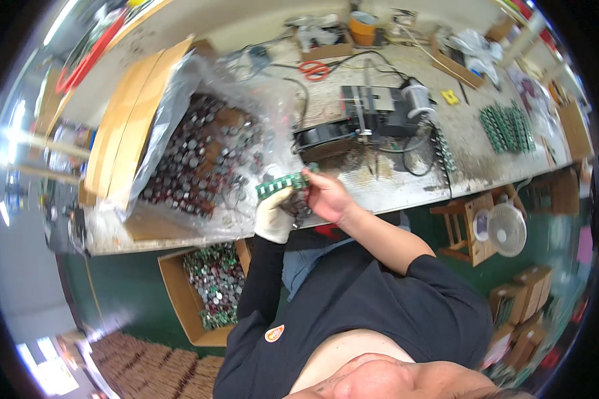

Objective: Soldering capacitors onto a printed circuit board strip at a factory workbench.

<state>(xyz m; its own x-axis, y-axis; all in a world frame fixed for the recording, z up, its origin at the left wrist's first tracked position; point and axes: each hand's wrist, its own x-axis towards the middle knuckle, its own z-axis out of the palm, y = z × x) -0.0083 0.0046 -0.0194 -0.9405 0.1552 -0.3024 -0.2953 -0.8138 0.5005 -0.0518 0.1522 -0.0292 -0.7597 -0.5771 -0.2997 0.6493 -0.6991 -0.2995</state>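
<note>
A green circuit board strip (279,186) with a row of pale parts is held over the bench's front edge. My left hand (273,218), in a white glove with dark fingertips, is closed round its underside. My bare right hand (327,197) has its fingers curled at the strip's right end, touching it. Small dark parts (299,207) show between the two hands, too blurred to name. Left of the hands, a cardboard box (130,126) lined with clear plastic lies open on the bench, with many small round metal-topped components (193,156) spilling from it.
Behind my hands stands a black machine (379,110) with a fan and cables. Green board strips (507,128) lie stacked at the right. Red-handled scissors (314,70) are at the back. Below the bench are a carton of parts (173,292) and a stool holding a white fan (506,229).
</note>
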